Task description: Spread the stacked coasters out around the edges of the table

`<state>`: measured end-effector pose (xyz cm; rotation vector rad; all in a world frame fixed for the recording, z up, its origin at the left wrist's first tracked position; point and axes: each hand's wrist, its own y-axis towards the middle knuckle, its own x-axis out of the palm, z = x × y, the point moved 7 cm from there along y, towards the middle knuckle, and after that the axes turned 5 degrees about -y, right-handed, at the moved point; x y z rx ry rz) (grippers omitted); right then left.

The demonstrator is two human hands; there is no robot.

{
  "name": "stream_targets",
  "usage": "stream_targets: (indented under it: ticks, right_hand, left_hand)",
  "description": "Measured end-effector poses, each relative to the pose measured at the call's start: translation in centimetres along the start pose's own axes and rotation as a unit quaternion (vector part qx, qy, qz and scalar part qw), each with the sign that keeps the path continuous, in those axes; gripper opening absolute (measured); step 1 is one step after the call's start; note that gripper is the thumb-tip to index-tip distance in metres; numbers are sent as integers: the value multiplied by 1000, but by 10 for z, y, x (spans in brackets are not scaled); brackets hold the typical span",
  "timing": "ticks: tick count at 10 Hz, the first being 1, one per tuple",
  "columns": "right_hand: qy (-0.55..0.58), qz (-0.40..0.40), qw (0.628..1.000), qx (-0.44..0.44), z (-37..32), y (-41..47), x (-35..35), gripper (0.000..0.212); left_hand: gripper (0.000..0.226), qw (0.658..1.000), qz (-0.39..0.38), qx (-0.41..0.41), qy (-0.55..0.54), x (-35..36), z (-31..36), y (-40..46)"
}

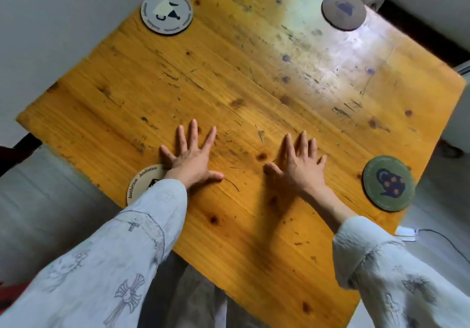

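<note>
Head view: left hand (193,158) and right hand (300,165) flat, fingers splayed.

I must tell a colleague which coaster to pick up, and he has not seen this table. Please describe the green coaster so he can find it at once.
Start from the worn yellow wooden table. Go to its edge beside the person's right hand, which lies flat on the wood. There sits the green coaster, apart from the hand; it alone is dark green, with a navy teapot with orange dots, while the other coasters are cream, pale grey or brownish grey.
</note>
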<state>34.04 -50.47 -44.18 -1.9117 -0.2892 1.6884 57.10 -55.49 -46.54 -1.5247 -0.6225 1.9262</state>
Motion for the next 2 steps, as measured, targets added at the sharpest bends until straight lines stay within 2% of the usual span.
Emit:
stream_targets:
  ticks: [1,2]
  right_hand:
    - [31,-27,999,-33,-6,-3,-28,79]
    - [332,109,933,-90,7,-18,-114,55]
  left_hand:
    - [118,1000,-2,-12,-5,-2,2,-3]
    - [117,1000,6,-18,-1,-3,3,-5]
